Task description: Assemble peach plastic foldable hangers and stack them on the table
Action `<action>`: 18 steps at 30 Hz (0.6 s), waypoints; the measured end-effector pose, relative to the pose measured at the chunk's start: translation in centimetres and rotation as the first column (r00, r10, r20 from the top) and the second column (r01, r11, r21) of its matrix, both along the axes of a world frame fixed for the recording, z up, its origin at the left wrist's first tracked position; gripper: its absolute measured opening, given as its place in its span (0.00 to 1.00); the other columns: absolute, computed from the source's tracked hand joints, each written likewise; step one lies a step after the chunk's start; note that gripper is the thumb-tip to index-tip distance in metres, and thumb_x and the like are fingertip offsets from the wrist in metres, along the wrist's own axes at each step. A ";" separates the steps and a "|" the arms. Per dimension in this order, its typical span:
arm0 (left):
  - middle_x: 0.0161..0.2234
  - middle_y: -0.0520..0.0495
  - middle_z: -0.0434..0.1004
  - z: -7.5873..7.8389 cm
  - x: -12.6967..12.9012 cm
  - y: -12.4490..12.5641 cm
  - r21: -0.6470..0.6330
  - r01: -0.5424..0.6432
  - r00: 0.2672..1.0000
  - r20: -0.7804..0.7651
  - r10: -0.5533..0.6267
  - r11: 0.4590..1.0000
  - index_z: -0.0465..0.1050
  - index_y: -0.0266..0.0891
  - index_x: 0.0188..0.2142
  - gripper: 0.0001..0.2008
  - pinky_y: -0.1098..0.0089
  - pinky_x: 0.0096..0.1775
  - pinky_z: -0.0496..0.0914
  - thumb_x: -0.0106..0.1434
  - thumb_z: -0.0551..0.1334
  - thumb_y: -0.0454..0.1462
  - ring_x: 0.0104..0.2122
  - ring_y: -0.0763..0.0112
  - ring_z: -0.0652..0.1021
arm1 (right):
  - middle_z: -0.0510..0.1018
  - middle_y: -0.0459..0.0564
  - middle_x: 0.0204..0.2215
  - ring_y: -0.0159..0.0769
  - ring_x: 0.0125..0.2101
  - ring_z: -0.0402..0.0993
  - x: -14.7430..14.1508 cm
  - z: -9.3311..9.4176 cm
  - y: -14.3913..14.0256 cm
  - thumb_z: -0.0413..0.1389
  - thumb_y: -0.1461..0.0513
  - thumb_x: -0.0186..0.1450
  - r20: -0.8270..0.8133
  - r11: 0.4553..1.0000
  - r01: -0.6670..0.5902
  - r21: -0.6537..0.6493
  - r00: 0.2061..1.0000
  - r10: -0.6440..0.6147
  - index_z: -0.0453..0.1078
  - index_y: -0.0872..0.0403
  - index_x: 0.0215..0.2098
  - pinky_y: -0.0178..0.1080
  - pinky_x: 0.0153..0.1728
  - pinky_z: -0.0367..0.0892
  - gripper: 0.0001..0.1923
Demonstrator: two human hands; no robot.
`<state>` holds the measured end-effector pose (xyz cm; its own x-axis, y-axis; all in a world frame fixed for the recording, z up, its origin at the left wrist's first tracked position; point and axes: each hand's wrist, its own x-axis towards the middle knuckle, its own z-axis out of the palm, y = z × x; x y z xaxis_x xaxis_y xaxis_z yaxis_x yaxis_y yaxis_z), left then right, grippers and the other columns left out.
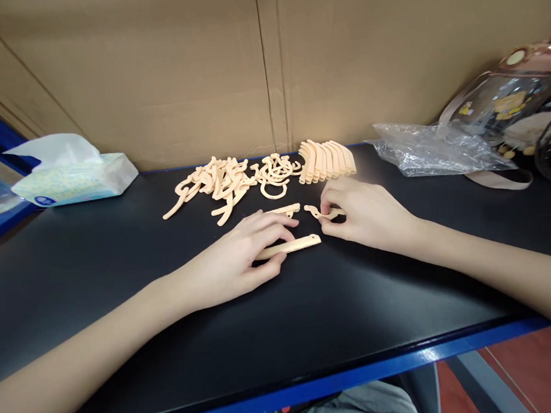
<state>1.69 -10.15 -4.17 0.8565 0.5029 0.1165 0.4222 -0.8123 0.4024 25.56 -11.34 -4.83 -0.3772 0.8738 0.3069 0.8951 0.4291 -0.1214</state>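
Observation:
My left hand [241, 257] is closed with thumb and fingers on a beige plastic hanger arm [302, 243], which has a hole near its right end. Behind it, a second beige arm piece [293, 209] lies partly hidden under the same hand's fingers. My right hand [369, 208] pinches a small curved beige hanger hook [312, 211] close to the tabletop, its tip pointing left. Farther back are a loose heap of beige arm pieces [220, 179], a small pile of hooks [274, 189] and a neat row of curved arm pieces [327, 160].
On the black table [287, 334], a tissue pack [75, 179] sits at the back left. Crumpled clear plastic bags [437, 147] and a transparent backpack [508, 106] occupy the back right. A cardboard wall [172, 74] closes off the rear; a blue edge [367, 373] runs along the front.

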 end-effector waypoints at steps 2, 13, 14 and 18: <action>0.58 0.45 0.64 0.1 0.1 -0.1 -0.040 -0.038 0.999 0.016 0.039 0.998 0.65 0.41 0.40 0.07 0.63 0.55 0.63 0.64 0.52 0.32 0.56 0.64 0.66 | 0.75 0.48 0.31 0.37 0.34 0.69 -0.1 -0.1 0.1 0.54 0.63 0.57 -0.053 1.000 0.011 -0.017 0.999 -0.012 0.66 0.54 0.26 0.37 0.31 0.59 0.03; 0.51 0.43 0.67 -0.1 0.3 -0.2 -0.018 -0.092 0.995 0.025 0.092 0.996 0.54 0.41 0.30 0.09 0.62 0.48 0.65 0.67 0.52 0.38 0.51 0.63 0.68 | 0.70 0.41 0.19 0.29 0.20 0.66 -0.1 -0.3 0.0 0.52 0.64 0.56 -0.322 0.994 -0.082 -0.073 0.945 0.054 0.63 0.53 0.26 0.32 0.25 0.58 0.02; 0.50 0.43 0.67 -0.2 0.3 -0.2 -0.018 -0.097 0.995 0.030 0.097 0.995 0.54 0.42 0.30 0.10 0.63 0.48 0.65 0.68 0.51 0.40 0.50 0.63 0.69 | 0.70 0.41 0.19 0.29 0.20 0.66 -0.1 -0.3 0.0 0.52 0.64 0.57 -0.334 0.991 -0.114 -0.071 0.939 0.084 0.62 0.53 0.27 0.32 0.25 0.58 0.02; 0.46 0.44 0.69 -0.2 0.3 -0.2 -0.024 -0.130 0.989 0.070 0.131 0.991 0.54 0.42 0.31 0.12 0.63 0.49 0.65 0.70 0.49 0.43 0.53 0.63 0.68 | 0.68 0.40 0.19 0.28 0.20 0.65 -0.3 -0.3 -0.3 0.50 0.65 0.59 -0.336 0.981 -0.193 -0.022 0.926 0.175 0.58 0.52 0.29 0.31 0.25 0.58 0.03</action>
<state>1.98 -10.34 -4.38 0.7731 0.6127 0.1639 0.4941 -0.7438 0.4502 25.31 -11.64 -5.10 -0.4181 0.8174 0.3964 0.7062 0.5669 -0.4241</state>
